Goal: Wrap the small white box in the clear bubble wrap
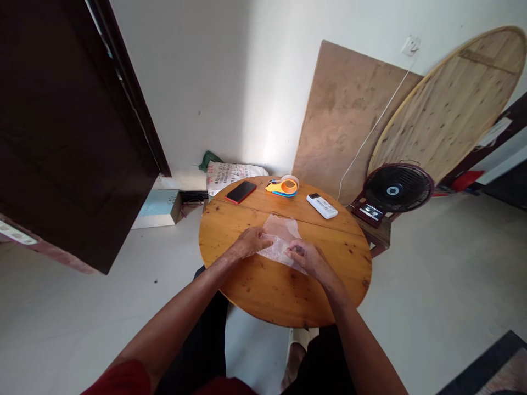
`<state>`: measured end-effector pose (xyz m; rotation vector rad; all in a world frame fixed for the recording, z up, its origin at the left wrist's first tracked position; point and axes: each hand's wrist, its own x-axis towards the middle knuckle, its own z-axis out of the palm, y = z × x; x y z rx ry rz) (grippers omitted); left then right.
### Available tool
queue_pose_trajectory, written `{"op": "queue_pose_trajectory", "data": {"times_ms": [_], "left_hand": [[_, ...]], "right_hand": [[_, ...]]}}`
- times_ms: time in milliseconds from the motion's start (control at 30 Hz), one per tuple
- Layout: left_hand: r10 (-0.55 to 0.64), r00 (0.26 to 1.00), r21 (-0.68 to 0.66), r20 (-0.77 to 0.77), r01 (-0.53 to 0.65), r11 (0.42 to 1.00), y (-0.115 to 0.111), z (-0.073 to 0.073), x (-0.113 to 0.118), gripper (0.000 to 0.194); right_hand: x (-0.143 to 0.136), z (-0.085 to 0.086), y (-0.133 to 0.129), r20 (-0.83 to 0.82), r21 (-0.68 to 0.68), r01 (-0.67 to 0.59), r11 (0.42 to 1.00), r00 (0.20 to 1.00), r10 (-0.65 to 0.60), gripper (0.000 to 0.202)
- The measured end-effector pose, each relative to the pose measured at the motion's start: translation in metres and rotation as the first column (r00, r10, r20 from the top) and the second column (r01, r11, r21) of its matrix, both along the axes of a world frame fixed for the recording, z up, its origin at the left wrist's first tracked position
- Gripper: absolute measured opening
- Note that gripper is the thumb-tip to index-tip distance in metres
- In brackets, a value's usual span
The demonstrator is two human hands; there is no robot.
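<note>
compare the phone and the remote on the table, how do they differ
The phone is dark with a red edge; the remote is white. The phone lies on the far left of the round table, the remote on the far right. Both lie flat, beyond the hands, untouched.

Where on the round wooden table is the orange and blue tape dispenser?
The orange and blue tape dispenser sits at the far edge of the round wooden table, between the red-cased phone and white remote control.

Pretty evenly lit by soft daylight, brightest on the white wall (263, 109). Mild glare is seen on the table (247, 230), and edges are heavily bent by fisheye distortion.
</note>
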<state>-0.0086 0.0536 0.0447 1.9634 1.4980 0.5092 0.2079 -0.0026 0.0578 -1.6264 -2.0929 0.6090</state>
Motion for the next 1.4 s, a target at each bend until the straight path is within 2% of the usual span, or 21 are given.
{"op": "queue_pose_trajectory", "data": {"times_ms": [100,233,533,733,900,967,1067,1133,1267,1400], "left_hand": [[0.050,0.996,-0.046,-0.074,-0.053,0.997,-0.001,0.000,0.005,0.025],[0.083,0.991,-0.037,-0.107,-0.088,0.995,0.001,-0.001,0.013,0.019],[0.078,0.986,-0.083,-0.150,-0.091,0.992,0.007,-0.004,0.011,0.030],[0.136,0.979,-0.068,-0.152,-0.148,0.987,0.001,-0.010,0.028,0.018],[0.262,0.950,0.038,-0.169,-0.259,0.965,-0.017,-0.004,0.043,0.052],[0.304,0.939,0.061,-0.161,-0.298,0.953,-0.020,-0.004,0.046,0.060],[0.360,0.933,-0.028,-0.019,-0.361,0.932,-0.017,-0.008,0.045,0.067],[0.377,0.923,-0.126,0.081,-0.366,0.922,-0.013,-0.011,0.042,0.061],[0.339,0.926,-0.235,0.165,-0.297,0.925,-0.010,-0.014,0.041,0.018],[0.334,0.917,-0.259,0.218,-0.276,0.926,-0.011,-0.011,0.047,0.010]], "right_hand": [[0.000,0.001,0.001,0.006,-0.004,0.002,1.000,1.000,-0.002,0.020],[0.001,-0.002,0.001,0.001,0.013,-0.003,1.000,1.000,0.003,0.021],[0.001,-0.001,0.003,0.007,0.001,-0.007,1.000,1.000,0.007,0.021],[0.001,-0.002,0.004,0.019,-0.010,-0.006,1.000,1.000,0.007,0.019],[0.001,0.000,0.005,0.035,-0.015,-0.010,1.000,0.999,0.010,0.018],[0.001,0.001,0.006,0.051,-0.017,-0.010,1.000,0.999,0.010,0.017],[0.001,0.002,0.006,0.072,-0.006,-0.028,1.000,0.997,0.029,0.015],[0.001,0.003,0.005,0.082,0.006,-0.042,0.999,0.996,0.041,0.015],[0.001,0.006,0.003,0.145,0.021,-0.081,0.996,0.986,0.077,0.016],[-0.001,0.011,0.004,0.198,0.028,-0.115,0.993,0.974,0.107,0.018]]}}
